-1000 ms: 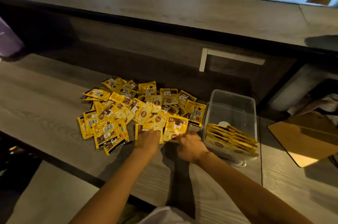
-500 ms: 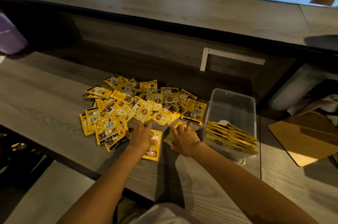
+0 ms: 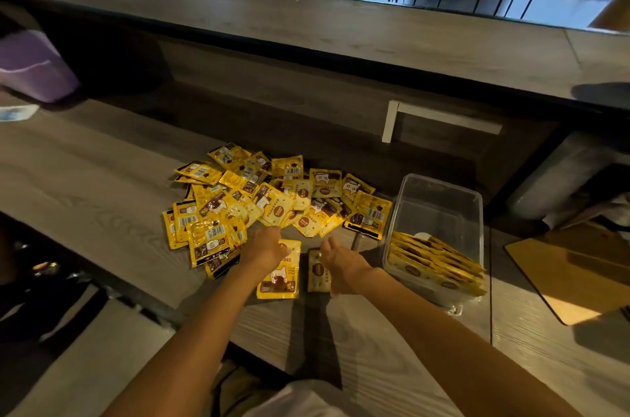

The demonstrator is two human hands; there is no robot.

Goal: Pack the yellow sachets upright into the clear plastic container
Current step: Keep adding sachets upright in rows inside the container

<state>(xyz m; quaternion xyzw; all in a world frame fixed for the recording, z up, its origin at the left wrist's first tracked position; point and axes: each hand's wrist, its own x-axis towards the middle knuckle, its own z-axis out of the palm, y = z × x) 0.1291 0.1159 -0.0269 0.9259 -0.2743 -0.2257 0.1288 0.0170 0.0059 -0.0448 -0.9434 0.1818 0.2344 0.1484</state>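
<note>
A loose pile of yellow sachets (image 3: 272, 198) lies flat on the grey wooden counter. To its right stands the clear plastic container (image 3: 439, 198), with several sachets (image 3: 436, 263) standing on edge in a leaning row at its near end. My left hand (image 3: 267, 248) rests with its fingers on the top of one sachet (image 3: 279, 277) that lies apart from the pile, near the counter's front. My right hand (image 3: 341, 261) lies beside it, fingers stretched towards the pile, over a second separate sachet (image 3: 318, 271).
A purple bin (image 3: 34, 69) stands at the far left with a paper slip (image 3: 13, 113) in front of it. A wooden board (image 3: 572, 273) lies right of the container. A raised ledge with a white bracket (image 3: 439, 116) runs behind the pile.
Both hands have slid one sachet each out of the pile towards the counter's front edge. The two sachets now lie apart from the pile.
</note>
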